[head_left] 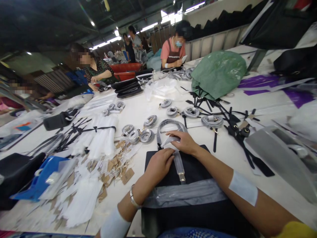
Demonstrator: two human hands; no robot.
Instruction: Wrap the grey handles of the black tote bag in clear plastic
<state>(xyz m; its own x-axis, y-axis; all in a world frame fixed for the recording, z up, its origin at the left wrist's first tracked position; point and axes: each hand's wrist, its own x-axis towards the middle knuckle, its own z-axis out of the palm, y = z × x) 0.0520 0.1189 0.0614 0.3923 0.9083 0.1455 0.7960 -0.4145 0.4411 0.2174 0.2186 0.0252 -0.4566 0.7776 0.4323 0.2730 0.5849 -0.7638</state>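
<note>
Hands, left and right, curl closed on wrapped strap at edge of bag, tabletop showing alongside.

The black bag, coiled straps and aproned co-worker show a workshop.

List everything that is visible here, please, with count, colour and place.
Table: one, white, under goods
Bag: one, black, front
Wrapped handle: one, grey, on bag
Coiled straps: over ten, grey, mid-table
Black straps: many, black, both sides
Paper tags: many, brown, left
White bundles: several, white, left
Blue holder: one, blue, left
Green cover: one, green, back right
Purple sheets: several, purple, right
Black stack: one, black, back centre
Red bin: at least one, red, background
Other people: at least five, mixed clothing, background
Arm patches: two, pale, forearms
Left hand: one, bare, at handle
Right hand: one, bare, at handle
</note>
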